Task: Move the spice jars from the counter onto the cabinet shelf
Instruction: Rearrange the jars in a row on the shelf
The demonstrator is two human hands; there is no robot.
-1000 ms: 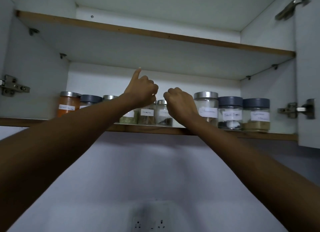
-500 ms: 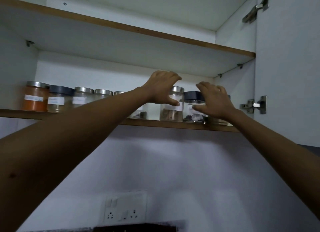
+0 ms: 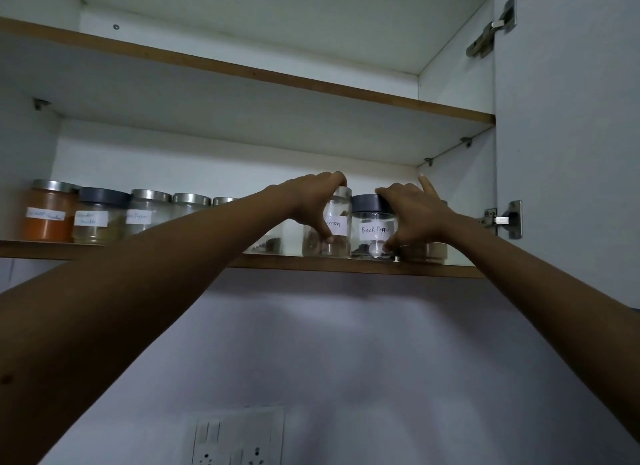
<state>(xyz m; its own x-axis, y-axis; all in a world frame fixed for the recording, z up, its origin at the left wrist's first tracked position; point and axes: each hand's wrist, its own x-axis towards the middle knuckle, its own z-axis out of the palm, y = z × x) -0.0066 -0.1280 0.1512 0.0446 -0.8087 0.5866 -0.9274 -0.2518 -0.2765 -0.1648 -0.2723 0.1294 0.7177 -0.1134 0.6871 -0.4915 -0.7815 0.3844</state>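
Observation:
A row of labelled glass spice jars stands along the lower cabinet shelf (image 3: 346, 266). My left hand (image 3: 311, 201) grips a silver-lidded jar (image 3: 337, 229) whose label ends in "amon", fingers over its lid and thumb low on its front. My right hand (image 3: 414, 211) holds the dark-lidded "Black Pepper" jar (image 3: 370, 227) right beside it, fingers on the lid and thumb near its base. Both jars rest on the shelf. Another jar (image 3: 431, 253) sits mostly hidden behind my right hand. At the far left are an orange-filled jar (image 3: 48, 211) and a dark-lidded jar (image 3: 98, 215).
Above the jars runs a bare upper shelf (image 3: 311, 83). The open cabinet door (image 3: 568, 152) with its hinges stands at the right. A wall socket plate (image 3: 235, 437) is on the wall below.
Both hands have closed onto the two jars at the right of the row, moving there from the middle. The view has shifted left and closer.

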